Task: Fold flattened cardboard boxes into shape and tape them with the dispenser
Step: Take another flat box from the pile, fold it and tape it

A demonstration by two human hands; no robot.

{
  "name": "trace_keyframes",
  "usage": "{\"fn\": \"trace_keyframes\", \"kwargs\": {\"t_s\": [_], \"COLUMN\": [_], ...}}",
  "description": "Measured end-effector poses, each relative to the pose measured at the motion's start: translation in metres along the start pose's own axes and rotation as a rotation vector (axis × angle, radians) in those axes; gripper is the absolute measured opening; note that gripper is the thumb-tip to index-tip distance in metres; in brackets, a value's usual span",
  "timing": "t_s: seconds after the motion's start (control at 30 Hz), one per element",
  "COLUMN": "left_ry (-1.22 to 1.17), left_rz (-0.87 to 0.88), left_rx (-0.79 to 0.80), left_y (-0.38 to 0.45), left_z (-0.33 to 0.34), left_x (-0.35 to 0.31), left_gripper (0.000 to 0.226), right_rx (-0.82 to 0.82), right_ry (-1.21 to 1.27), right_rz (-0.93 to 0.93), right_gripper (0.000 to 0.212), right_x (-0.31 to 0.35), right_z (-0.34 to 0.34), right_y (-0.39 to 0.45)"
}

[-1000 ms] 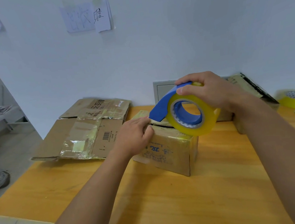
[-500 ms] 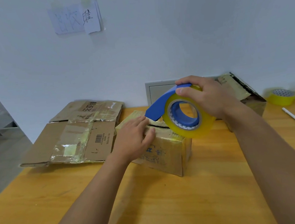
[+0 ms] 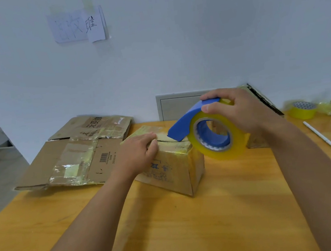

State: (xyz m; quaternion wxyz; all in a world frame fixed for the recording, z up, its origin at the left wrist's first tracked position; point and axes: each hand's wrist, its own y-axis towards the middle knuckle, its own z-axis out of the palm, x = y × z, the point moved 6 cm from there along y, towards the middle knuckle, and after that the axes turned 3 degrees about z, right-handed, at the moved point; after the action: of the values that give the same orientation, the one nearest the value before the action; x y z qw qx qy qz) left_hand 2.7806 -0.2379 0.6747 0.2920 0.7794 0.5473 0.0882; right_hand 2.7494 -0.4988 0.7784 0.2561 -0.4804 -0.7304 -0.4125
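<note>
Bright, even indoor light. Soft shadows under the box (image 3: 171,166) on the table (image 3: 223,212). Glare on taped flat cardboard (image 3: 75,159) left of box. Wide-angle bending at edges; right of box, tape roll (image 3: 303,109) slightly blurred.

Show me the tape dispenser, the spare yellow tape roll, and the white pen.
tape dispenser (image 3: 211,134), head view, blue hub
spare yellow tape roll (image 3: 303,113), head view, outer side
white pen (image 3: 318,133), head view, mid-shaft
</note>
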Motion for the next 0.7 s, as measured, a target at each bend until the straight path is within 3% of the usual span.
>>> {"fn": "trace_keyframes", "kwargs": {"t_s": [0.37, 0.5, 0.63, 0.7], "left_ry": [0.042, 0.038, -0.015, -0.027], "left_rz": [0.016, -0.009, 0.073, 0.076], "left_rx": [0.161, 0.202, 0.223, 0.179], "left_y": [-0.001, -0.005, -0.021, -0.024], "left_z": [0.005, -0.005, -0.006, 0.006], "left_x": [-0.002, -0.023, -0.071, -0.081], "left_gripper": [0.065, 0.050, 0.090, 0.087], "right_rx": [-0.080, -0.069, -0.076, -0.094], "right_ry": [0.105, 0.134, 0.144, 0.144], "right_rz": [-0.009, -0.028, -0.033, -0.038], "right_gripper": [0.035, 0.032, 0.032, 0.031], "right_x": [-0.036, -0.038, -0.044, -0.045], "right_z": [0.008, 0.008, 0.008, 0.010], "right_y": [-0.047, -0.053, -0.058, -0.060]}}
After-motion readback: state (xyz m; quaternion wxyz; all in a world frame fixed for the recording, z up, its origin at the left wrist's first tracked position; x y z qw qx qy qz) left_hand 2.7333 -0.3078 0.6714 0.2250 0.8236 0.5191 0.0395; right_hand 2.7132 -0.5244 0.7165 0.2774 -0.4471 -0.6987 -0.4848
